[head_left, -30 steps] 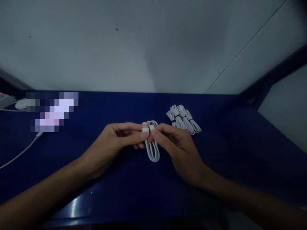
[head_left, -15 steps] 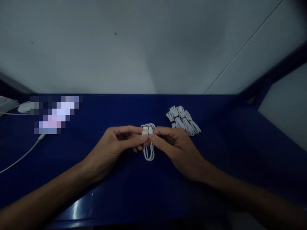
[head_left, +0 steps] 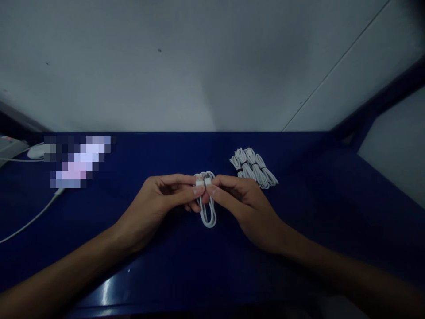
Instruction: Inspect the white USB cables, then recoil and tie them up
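A coiled white USB cable (head_left: 209,219) is held between my two hands above the blue table. My left hand (head_left: 162,195) pinches it by the USB plug end, thumb in front and fingers behind. From the other side my right hand (head_left: 242,197) pinches the second plug end with thumb and index finger. Both plugs point away from me, side by side, and the loops hang out below and show a little above. The fingers hide the middle of the coil. Behind my right hand lies a pile of several coiled white cables (head_left: 255,168), bound with black ties.
On the left of the blue table (head_left: 186,274) lies a pixelated bright object (head_left: 83,161) with a white cord (head_left: 31,221) running from it. A white rounded item (head_left: 36,152) is beside it. A pale wall (head_left: 159,88) rises at the table's back edge.
The lower loops of the held cable have swung slightly right and down. Its plugs have tilted a little. Both hands stay almost in place, still pinching.
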`<state>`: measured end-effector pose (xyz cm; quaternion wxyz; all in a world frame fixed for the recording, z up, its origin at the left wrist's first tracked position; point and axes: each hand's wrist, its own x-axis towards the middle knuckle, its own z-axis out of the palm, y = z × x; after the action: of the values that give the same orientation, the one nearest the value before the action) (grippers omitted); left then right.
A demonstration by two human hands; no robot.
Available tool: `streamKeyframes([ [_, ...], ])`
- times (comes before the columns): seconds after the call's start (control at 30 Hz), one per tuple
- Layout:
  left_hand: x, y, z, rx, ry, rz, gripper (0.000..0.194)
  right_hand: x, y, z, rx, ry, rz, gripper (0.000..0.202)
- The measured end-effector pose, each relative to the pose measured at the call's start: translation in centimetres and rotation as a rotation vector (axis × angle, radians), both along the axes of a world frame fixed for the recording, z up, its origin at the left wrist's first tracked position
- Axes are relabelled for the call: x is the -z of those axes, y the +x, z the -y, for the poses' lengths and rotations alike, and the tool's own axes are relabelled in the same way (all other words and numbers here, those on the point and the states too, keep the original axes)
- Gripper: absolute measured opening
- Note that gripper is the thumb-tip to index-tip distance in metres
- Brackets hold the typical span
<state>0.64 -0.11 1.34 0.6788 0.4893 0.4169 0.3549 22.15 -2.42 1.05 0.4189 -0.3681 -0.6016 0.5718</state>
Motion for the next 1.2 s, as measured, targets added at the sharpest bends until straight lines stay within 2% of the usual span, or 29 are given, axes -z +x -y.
streamKeyframes([
  [0.27,-0.39,0.05,0.1,0.011,0.013,0.006,0.017,-0.06,-0.19,0.08,0.004,0.007,-0.02,0.026],
  [1.2,-0.07,-0.15,0.0,0.035,-0.002,0.005,0.017,-0.02,-0.2,0.08,0.006,0.005,-0.029,0.027],
])
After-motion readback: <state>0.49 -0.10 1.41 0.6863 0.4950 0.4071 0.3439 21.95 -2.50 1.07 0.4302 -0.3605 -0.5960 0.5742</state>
